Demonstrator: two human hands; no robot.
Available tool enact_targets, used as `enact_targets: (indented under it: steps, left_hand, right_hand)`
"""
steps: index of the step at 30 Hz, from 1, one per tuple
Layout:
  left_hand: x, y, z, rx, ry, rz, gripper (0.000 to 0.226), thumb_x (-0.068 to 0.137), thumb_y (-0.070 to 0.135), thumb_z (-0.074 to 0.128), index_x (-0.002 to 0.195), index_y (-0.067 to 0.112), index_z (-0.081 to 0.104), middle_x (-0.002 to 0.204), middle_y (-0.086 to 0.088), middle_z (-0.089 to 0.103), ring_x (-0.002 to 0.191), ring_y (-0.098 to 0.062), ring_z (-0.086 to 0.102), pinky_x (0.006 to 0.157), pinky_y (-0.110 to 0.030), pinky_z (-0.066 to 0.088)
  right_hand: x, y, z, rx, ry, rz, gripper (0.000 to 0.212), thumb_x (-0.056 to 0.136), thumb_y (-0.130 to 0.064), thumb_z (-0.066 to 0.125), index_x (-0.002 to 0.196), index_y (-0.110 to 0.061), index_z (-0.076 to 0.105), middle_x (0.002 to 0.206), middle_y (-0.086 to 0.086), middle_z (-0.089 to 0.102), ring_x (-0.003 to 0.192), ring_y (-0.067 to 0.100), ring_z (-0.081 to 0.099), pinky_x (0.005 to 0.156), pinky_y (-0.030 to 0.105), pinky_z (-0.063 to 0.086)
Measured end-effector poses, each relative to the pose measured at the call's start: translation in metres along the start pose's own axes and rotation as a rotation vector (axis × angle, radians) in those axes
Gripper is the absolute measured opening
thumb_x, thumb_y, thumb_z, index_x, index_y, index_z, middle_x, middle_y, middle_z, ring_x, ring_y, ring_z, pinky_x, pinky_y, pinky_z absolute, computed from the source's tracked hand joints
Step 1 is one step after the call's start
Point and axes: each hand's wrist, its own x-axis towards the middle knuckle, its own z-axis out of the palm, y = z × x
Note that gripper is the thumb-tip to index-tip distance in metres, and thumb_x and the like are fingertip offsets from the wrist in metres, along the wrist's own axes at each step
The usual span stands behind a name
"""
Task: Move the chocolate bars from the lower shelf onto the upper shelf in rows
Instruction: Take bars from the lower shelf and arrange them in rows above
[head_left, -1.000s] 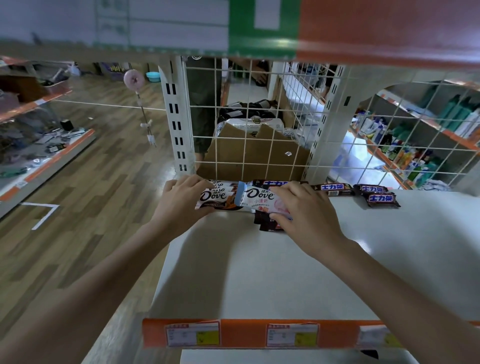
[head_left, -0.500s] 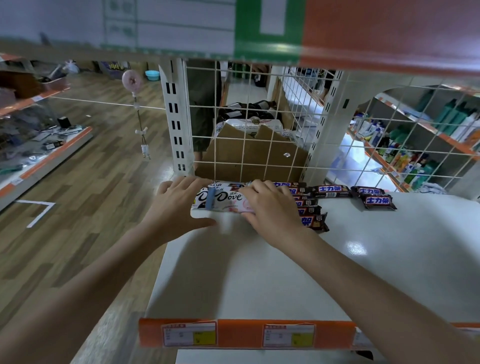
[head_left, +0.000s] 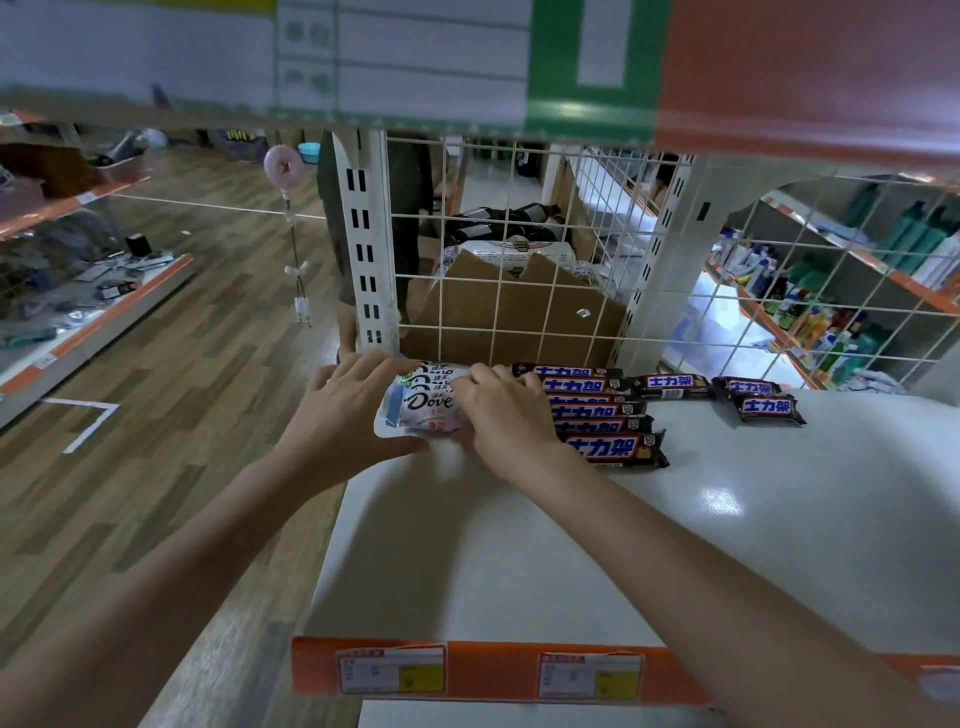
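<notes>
Both hands work at the back left corner of the white shelf (head_left: 519, 545), close to the wire grid panel (head_left: 493, 234). A small stack of white chocolate bars (head_left: 423, 402) lies there, the topmost wrapper printed with script lettering and facing up.

The left hand (head_left: 345, 415) lies against the left end of the stack; its fingers reach along the far side and its thumb runs under the near edge, so its grip is wrapped round the bars. The right hand (head_left: 501, 415) rests on the right end of the same stack, fingers curled down over the top wrapper; its grip pinches the bars from above.

Just beside the right hand, to its right, a column of dark brown chocolate bars (head_left: 597, 415) lies flat, each one parallel to the shelf's front edge and overlapping its neighbour from back to front. The nearest bar of that column (head_left: 618, 449) sits slightly askew. One more dark bar (head_left: 672, 387) lies to the right at the back, and two short dark bars (head_left: 758, 400) lie further right, apart from the column.

The shelf's front edge carries an orange strip (head_left: 493, 670) with two price labels (head_left: 392, 670). A cardboard box (head_left: 514, 312) stands behind the grid. Wooden flooring (head_left: 156, 415) shows to the left, and another stocked shelving unit (head_left: 857, 291) to the right.
</notes>
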Motion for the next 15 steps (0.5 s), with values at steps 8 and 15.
enact_targets:
  steps: [8,15]
  left_hand:
    - [-0.0055,-0.0041,-0.0003,0.021,-0.011,-0.015,0.080,0.064,0.064,0.067,0.131,0.027,0.043,0.133,0.006,0.047,0.123,-0.016,0.037,0.098,-0.037,0.027]
    - [-0.0072,-0.0004,0.0000,0.020,-0.004,-0.003,0.075,0.066,0.063,0.067,0.129,0.028,0.045,0.131,0.006,0.048,0.122,-0.016,0.039,0.098,-0.037,0.028]
  right_hand:
    - [-0.0016,0.0019,0.0022,-0.012,-0.028,0.013,0.036,0.083,-0.016,0.063,0.118,-0.017,0.055,0.124,0.004,0.052,0.116,0.026,0.045,0.093,0.044,0.033]
    - [-0.0010,-0.0003,0.0030,0.005,0.001,0.015,0.029,0.088,-0.022,0.057,0.117,-0.017,0.055,0.123,0.003,0.053,0.115,0.025,0.046,0.090,0.040,0.033]
